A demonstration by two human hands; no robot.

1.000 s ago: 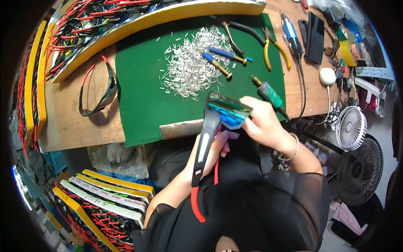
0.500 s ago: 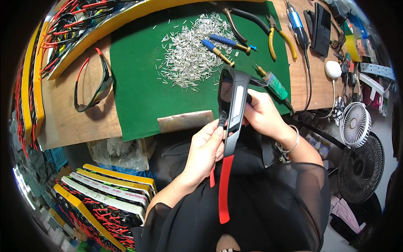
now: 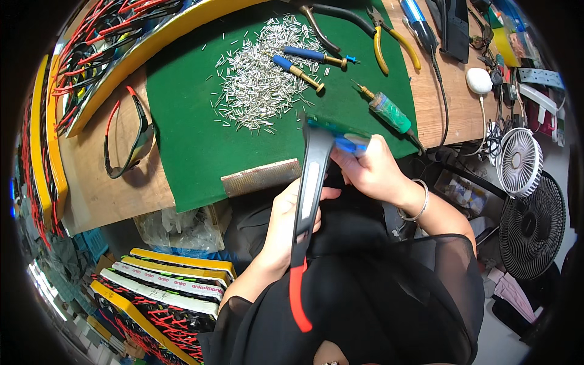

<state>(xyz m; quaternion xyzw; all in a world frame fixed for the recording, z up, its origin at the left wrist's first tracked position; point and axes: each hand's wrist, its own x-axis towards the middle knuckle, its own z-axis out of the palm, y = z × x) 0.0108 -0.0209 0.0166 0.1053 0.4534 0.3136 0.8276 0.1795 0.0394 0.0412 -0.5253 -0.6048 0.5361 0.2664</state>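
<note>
Over the near edge of the green mat I hold a pair of black sunglasses (image 3: 312,159), with a pale strip on the temple and a red temple tip pointing down toward me. My right hand (image 3: 380,172) pinches the frame at the lens end, where the lens gleams green and blue and is blurred. Around the temple's middle is my left hand (image 3: 283,213), its fingers partly hidden behind the temple. Just beyond lies a heap of small silver metal pins (image 3: 258,82), with two blue-handled screwdrivers (image 3: 298,73) resting on it.
A green-handled tool (image 3: 389,112), yellow-handled cutters (image 3: 382,48) and dark pliers (image 3: 319,30) lie on the green mat (image 3: 188,134). Another pair of sunglasses (image 3: 143,146) rests at left, below a yellow-edged tray (image 3: 91,112). A rough metal strip (image 3: 260,176) sits at the mat's near edge.
The sunglasses have turned in my hands, so the coloured lens face now shows and the temple sits further left. My view has shifted slightly.
</note>
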